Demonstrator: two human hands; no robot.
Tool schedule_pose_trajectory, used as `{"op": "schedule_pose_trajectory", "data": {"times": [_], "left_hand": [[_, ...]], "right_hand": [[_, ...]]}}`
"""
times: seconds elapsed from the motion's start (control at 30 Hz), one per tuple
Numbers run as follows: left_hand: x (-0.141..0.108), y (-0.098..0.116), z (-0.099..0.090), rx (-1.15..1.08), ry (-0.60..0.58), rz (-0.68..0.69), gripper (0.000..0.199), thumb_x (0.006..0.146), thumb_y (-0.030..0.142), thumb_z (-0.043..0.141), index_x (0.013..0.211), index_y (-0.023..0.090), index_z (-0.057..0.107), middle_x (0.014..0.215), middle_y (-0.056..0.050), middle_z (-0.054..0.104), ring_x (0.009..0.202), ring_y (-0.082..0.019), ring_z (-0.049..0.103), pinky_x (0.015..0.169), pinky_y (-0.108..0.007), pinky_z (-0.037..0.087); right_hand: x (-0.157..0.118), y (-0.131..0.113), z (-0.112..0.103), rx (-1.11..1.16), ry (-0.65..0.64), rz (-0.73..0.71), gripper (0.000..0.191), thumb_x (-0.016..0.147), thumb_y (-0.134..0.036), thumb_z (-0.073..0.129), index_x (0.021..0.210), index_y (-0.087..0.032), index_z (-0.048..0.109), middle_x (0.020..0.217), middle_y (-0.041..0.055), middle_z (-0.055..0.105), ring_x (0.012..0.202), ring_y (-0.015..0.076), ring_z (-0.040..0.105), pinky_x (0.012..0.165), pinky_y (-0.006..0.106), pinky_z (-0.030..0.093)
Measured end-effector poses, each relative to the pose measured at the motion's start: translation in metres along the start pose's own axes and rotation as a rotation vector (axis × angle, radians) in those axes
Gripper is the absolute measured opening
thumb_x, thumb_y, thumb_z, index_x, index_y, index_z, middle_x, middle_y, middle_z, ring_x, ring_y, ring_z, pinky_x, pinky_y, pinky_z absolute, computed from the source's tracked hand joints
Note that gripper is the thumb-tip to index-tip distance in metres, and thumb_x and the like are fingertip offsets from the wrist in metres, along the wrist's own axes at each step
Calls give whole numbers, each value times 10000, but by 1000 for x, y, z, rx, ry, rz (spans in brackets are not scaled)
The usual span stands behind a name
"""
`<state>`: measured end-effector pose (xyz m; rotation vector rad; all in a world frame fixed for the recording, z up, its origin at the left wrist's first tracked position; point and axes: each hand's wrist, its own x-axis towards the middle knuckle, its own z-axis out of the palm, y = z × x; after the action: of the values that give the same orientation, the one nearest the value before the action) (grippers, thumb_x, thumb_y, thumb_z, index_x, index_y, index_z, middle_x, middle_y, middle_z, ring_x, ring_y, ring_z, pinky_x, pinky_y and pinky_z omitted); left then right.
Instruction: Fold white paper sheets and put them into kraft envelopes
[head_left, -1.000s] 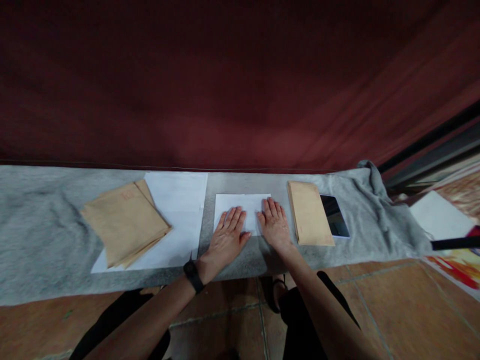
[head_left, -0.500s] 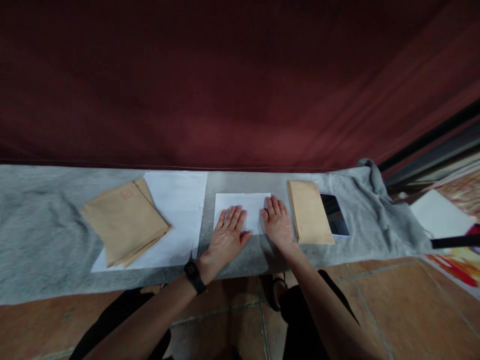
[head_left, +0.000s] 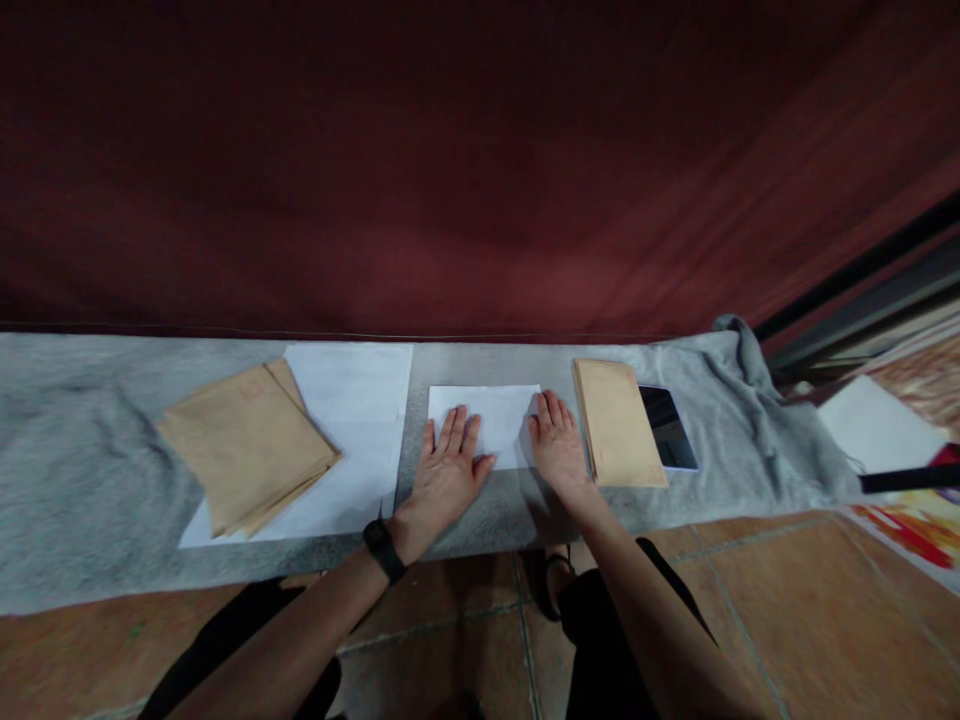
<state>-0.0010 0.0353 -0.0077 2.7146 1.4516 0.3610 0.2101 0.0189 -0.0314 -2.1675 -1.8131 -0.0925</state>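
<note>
A white sheet of paper (head_left: 499, 420), seemingly folded, lies flat on the grey cloth between my hands. My left hand (head_left: 448, 465) rests on its left part, fingers spread and thumb pointing right. On the paper's right edge lies my right hand (head_left: 557, 445), its fingers stretched out and palm down. Neither hand grips anything. Close to my right hand is a stack of brown envelopes (head_left: 621, 425). Left of my left hand, larger white sheets (head_left: 367, 430) lie under a fanned pile of brown envelopes (head_left: 251, 440) with red print.
The grey cloth (head_left: 67, 460) covers the narrow surface and bunches up at its right end. A dark-screened phone (head_left: 669, 430) lies partly beneath the right envelopes. A dark red curtain (head_left: 480, 200) hangs along the back edge. Tiled floor (head_left: 742, 590) shows in front.
My left hand has slid slightly left across the paper, towards its left edge. My right hand has shifted barely to the right. The paper and envelopes stay in place.
</note>
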Motion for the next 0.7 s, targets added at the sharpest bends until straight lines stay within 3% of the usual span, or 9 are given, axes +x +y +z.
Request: {"op": "schedule_pose_trajectory", "data": {"times": [0.23,0.47,0.6,0.7], "left_hand": [[9,-20,5,-87,54,-150,622,984,411,444,1487,44,434,1610,-250,305,1497,-380,298,1190,-544,315],[20,-40,5,-399,49,-244,578,914,309,536,1445,89,473,1633,-216,285,1488,-364,325,1182,-527,352],[29,-48,-3,-606,50,-378,556,870,291,588,1400,134,527,1623,-198,317,1393,-337,477,1114,-468,440],[34,-54,-8,-773,104,-466,548,807,286,633,1331,130,585,1518,-199,470,1275,-316,574,1064,-454,471]], "right_hand": [[1,3,-2,19,-20,16,533,1033,-221,262,1492,-2,422,1547,226,437,1457,284,391,1176,480,351],[3,3,-5,9,-50,29,537,1017,-177,247,1505,-20,408,1541,213,454,1439,274,418,1172,465,344],[3,2,-8,-5,-61,39,536,1018,-186,261,1514,-43,405,1555,195,443,1439,271,417,1171,448,340],[4,0,-9,-22,-82,43,539,1012,-172,268,1516,-30,398,1559,204,433,1438,284,417,1165,450,345]]}}
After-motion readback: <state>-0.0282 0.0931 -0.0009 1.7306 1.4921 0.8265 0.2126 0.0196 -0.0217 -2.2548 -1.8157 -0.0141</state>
